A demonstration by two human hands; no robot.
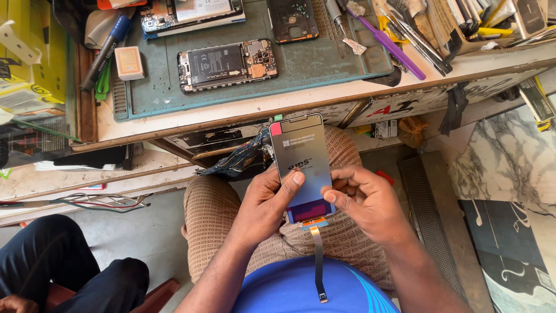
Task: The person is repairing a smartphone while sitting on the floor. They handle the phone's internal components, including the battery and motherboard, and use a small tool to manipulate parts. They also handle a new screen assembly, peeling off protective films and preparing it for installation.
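A flat silver-grey phone display panel [301, 159] is held upright over my lap, with a thin orange ribbon cable [317, 255] hanging from its lower end. My left hand [263, 203] grips its left edge, thumb pressed on the face. My right hand [365, 200] holds the lower right corner with its fingertips. On the green work mat [324, 61] above lies an opened phone [227, 65] showing its battery and circuit board.
A second opened phone [191, 14] and a dark back cover [292, 20] lie further back. Purple tool [394, 49], tweezers and screwdrivers [423, 40] sit at right. A small box [128, 62] and marker [104, 52] sit left. Another person's dark-trousered leg [58, 261] is lower left.
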